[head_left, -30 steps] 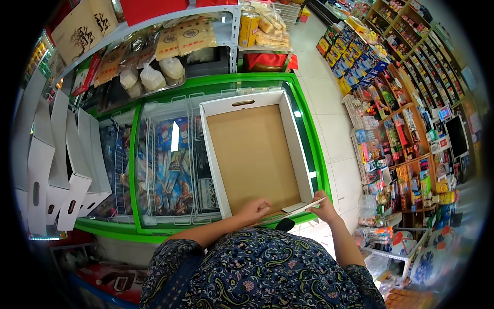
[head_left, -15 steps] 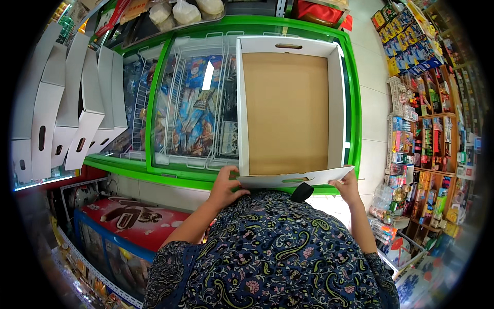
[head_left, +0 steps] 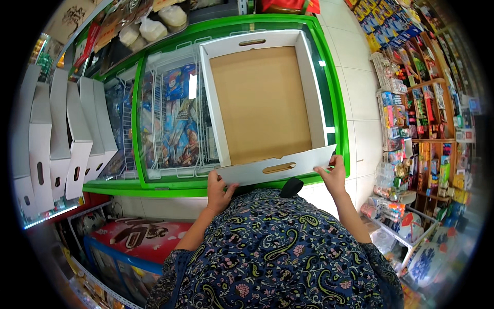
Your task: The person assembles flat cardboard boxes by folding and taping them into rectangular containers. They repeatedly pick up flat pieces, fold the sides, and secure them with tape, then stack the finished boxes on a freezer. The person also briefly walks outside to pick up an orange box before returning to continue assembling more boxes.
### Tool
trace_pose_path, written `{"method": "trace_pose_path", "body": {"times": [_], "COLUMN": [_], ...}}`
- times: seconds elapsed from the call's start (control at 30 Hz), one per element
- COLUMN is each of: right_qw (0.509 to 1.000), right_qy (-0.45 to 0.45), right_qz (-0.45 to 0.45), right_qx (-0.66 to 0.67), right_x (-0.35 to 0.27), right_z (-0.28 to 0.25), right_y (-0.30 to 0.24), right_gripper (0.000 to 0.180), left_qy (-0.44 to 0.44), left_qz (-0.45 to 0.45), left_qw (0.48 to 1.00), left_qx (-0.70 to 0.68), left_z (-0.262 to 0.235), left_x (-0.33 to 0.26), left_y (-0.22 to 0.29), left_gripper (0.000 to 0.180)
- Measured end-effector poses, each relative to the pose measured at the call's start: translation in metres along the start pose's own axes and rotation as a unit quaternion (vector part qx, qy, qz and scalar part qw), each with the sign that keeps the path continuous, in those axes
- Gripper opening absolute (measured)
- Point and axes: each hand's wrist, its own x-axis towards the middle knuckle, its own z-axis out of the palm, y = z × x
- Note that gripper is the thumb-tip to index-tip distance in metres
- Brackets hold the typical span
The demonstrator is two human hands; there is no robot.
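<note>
A shallow, open cardboard box (head_left: 260,103), white on its walls and brown inside, rests on the glass top of a green-framed chest freezer (head_left: 136,123). Nothing lies inside it. Its near wall, with an oval handle slot, leans outward toward me. My left hand (head_left: 220,191) pinches the left end of that near wall, thumb on the front face. At the wall's right end, my right hand (head_left: 332,175) grips the edge between thumb and fingers.
Several white boxes (head_left: 77,149) with handle slots stand on edge at the left. Bagged pale goods (head_left: 153,30) sit beyond the freezer. A red-topped freezer (head_left: 139,237) is at lower left. Packed shelves (head_left: 424,113) line the right, across a tiled floor (head_left: 355,87).
The view has turned, so the box and freezer appear tilted and shifted left. The box's near wall shows more of its front face and slot. Both hands keep their hold at its ends.
</note>
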Motion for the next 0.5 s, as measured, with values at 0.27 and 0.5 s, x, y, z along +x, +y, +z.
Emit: {"method": "trace_pose_path", "body": {"times": [0.27, 0.5], "right_qw": [0.988, 0.972], "right_qy": [-0.085, -0.131], "right_qz": [0.073, 0.141], "right_qx": [-0.106, -0.133], "right_x": [0.02, 0.045], "right_z": [-0.02, -0.021], "right_y": [-0.033, -0.034], "right_gripper": [0.062, 0.067], "left_qy": [0.069, 0.074], "left_qz": [0.024, -0.104], "left_qw": [0.997, 0.988], "left_qx": [0.008, -0.089], "left_z": [0.016, 0.011], "left_x": [-0.005, 0.002], "left_y": [-0.009, 0.001], "left_gripper": [0.023, 0.082]}}
